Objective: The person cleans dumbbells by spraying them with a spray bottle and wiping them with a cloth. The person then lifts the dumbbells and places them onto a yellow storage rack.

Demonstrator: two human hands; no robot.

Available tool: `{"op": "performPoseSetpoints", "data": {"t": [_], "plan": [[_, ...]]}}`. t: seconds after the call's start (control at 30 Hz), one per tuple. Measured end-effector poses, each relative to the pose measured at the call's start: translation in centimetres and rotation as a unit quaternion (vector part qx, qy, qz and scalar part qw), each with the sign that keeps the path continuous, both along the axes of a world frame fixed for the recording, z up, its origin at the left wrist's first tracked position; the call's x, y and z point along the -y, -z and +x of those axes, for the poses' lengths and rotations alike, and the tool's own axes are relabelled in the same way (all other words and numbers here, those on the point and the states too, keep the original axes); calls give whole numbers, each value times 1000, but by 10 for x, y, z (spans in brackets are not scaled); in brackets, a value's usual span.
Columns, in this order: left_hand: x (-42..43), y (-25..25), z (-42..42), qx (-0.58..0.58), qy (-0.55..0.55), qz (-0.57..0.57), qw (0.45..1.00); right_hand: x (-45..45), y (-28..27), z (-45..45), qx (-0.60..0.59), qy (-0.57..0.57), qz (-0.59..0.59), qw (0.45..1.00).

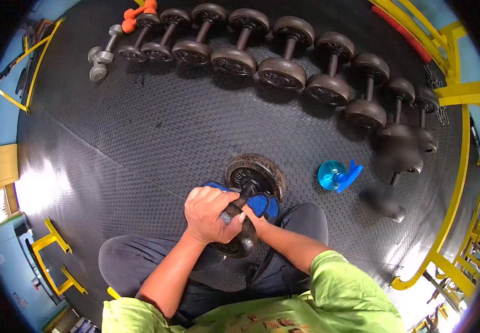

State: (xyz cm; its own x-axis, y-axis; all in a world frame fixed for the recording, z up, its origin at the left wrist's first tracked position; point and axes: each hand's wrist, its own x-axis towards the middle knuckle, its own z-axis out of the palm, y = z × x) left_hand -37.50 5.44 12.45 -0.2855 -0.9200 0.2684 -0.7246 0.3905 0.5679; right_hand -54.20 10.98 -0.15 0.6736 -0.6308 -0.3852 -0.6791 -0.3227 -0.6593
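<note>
A black dumbbell [259,172] with worn round plates lies between my legs, its far plate on the dark mat and its near plate close to my lap. My left hand [209,213] is closed over the near end, by the handle. Beyond it, a blue cloth [258,205] shows around the handle and under the hands. My right hand [254,217] reaches in from the right against the handle and the blue cloth; its fingers are mostly hidden.
Right of the dumbbell stands a spray bottle [330,174] with blue liquid. A row of dumbbells [281,73] curves across the back, with small grey [98,72] and orange [129,25] ones at left. Yellow metal frames [455,188] edge the mat.
</note>
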Motion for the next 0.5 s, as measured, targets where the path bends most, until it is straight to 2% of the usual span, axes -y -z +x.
{"op": "performPoseSetpoints", "data": {"t": [0.1,0.13,0.17,0.23,0.27,0.3,0.37,0.4,0.47,0.5], "plan": [[-9,2,4,1,-3,6,1000,-11,-9,3,-22,68,142,987],[-10,2,5,-3,-4,3,1000,-21,3,-16,-26,-74,-205,976],[-10,3,6,-7,-7,-4,1000,-27,18,-19,-27,-79,-207,975],[-14,6,6,-12,-4,-11,1000,-25,14,-17,-53,-118,-262,956],[-14,5,5,-16,-2,-12,1000,-21,23,-2,-50,-144,-219,964],[-12,4,6,-16,-2,-15,1000,-19,21,7,-51,-144,-224,962],[-5,3,7,-11,-2,-13,1000,-20,16,22,-19,15,-82,996],[-10,2,8,-11,-1,3,1000,-14,7,12,-22,45,43,998],[-14,3,10,-18,-5,5,1000,-17,0,-33,-41,-85,-133,987],[-13,4,11,-24,-6,-3,1000,-9,-12,-60,-54,-171,-223,958]]}}
